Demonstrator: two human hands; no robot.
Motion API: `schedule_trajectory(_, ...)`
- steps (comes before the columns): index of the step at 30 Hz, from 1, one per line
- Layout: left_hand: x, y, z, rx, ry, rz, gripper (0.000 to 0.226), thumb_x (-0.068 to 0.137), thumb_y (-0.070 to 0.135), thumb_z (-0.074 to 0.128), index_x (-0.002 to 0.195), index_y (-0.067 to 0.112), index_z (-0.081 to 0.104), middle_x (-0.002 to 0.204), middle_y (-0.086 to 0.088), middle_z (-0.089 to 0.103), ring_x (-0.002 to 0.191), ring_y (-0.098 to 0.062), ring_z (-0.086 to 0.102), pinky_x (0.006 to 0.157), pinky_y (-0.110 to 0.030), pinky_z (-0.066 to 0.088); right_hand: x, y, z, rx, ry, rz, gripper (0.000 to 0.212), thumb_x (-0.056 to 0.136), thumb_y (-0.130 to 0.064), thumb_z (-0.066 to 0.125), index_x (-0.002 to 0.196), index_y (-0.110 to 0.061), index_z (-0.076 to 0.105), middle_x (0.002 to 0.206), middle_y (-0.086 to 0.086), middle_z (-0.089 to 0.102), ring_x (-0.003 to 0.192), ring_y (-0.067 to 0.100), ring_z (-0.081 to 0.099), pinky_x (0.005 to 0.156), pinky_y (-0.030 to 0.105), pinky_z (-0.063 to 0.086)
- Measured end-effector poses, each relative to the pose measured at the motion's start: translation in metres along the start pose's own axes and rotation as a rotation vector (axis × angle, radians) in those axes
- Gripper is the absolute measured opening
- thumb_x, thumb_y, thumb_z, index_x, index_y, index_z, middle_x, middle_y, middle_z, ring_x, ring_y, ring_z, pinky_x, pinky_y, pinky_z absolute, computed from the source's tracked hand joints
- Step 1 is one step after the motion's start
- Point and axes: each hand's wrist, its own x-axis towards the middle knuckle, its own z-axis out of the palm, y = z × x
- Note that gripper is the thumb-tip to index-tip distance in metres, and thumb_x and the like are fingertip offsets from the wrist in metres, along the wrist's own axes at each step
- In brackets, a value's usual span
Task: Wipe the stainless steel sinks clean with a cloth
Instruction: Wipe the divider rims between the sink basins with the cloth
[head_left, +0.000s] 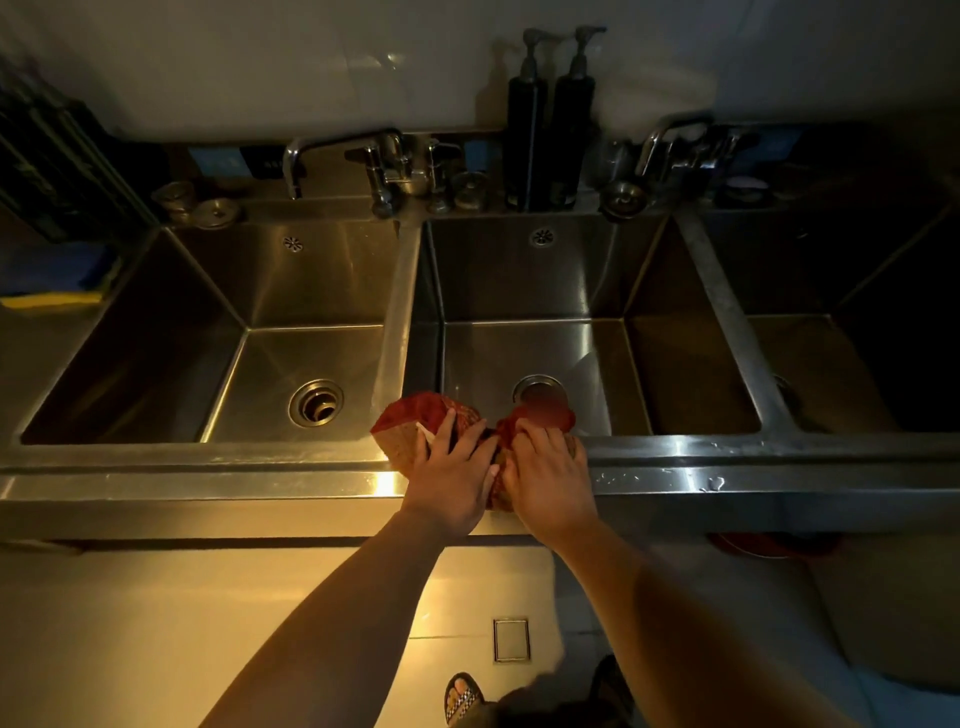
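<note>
Cloth (410, 418), crumpled red weave, on steel rim (208, 458) under flat left hand (452, 470), right hand (549, 475) grip unclear.

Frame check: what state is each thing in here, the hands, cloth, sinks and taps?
left hand, flat on the cloth, fingers spread
right hand, pressing on the cloth
cloth, bunched on the front rim, edge over the middle sink
left sink, drain unplugged, no standing water
left faucet, not running
front rim, droplets right of the hands
pump bottles, upright
</note>
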Motion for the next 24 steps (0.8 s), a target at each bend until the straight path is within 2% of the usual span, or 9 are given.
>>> schedule_trajectory(2,0.007,0.017,0.002,0.016,-0.006,0.008,0.049,0.100,0.041,0.018,0.148,0.030,0.016,0.157,0.005,0.010,0.144,-0.027,-0.009,0.113,-0.054,-0.002,-0.004,0.014,-0.007,0.010,0.016,0.018,0.044,0.088,-0.038,0.028,0.112,-0.016,0.058,0.122,0.004,0.055,0.117,0.024,0.049,0.098,0.045,0.037)
schedule_trajectory(7,0.028,0.076,0.011,-0.003,0.007,0.028,0.050,0.100,0.040,0.019,0.148,0.027,0.015,0.156,0.001,0.014,0.144,-0.026,-0.007,0.112,-0.055,-0.006,-0.020,0.068,-0.030,-0.008,0.084,0.057,0.035,0.080,-0.035,0.040,0.098,-0.015,0.062,0.110,0.005,0.061,0.106,0.025,0.058,0.083,0.042,0.047)
schedule_trajectory(11,0.046,0.124,0.016,-0.011,0.023,0.045,0.051,0.100,0.040,0.020,0.148,0.025,0.017,0.154,-0.002,0.017,0.144,-0.026,-0.003,0.111,-0.056,-0.008,-0.030,0.118,-0.044,-0.021,0.051,0.051,0.038,0.082,-0.037,0.037,0.101,-0.014,0.061,0.114,0.006,0.060,0.109,0.026,0.055,0.089,0.042,0.043)
schedule_trajectory(15,0.060,0.163,0.018,-0.007,0.042,0.056,0.050,0.099,0.040,0.022,0.146,0.024,0.021,0.151,-0.002,0.022,0.143,-0.024,0.003,0.111,-0.056,-0.006,-0.037,0.156,-0.060,-0.019,0.038,0.034,0.040,0.081,-0.036,0.036,0.100,-0.012,0.062,0.114,0.007,0.060,0.107,0.028,0.056,0.087,0.044,0.045)
schedule_trajectory(21,0.085,0.203,0.013,0.013,0.070,0.022,0.041,0.098,0.042,0.026,0.133,0.022,0.033,0.136,-0.006,0.034,0.130,-0.025,0.025,0.108,-0.054,0.007,-0.033,0.195,-0.079,-0.033,0.051,0.012,0.038,0.083,-0.034,0.034,0.093,-0.013,0.065,0.110,0.005,0.063,0.102,0.027,0.059,0.080,0.043,0.045)
schedule_trajectory(24,0.095,0.214,0.014,0.022,0.075,-0.021,0.038,0.099,0.042,0.025,0.130,0.021,0.033,0.134,-0.007,0.034,0.126,-0.026,0.027,0.106,-0.053,0.011,-0.023,0.207,-0.083,-0.039,-0.025,-0.014,0.048,0.084,-0.036,0.025,0.098,-0.014,0.064,0.115,0.005,0.060,0.105,0.026,0.056,0.081,0.043,0.041)
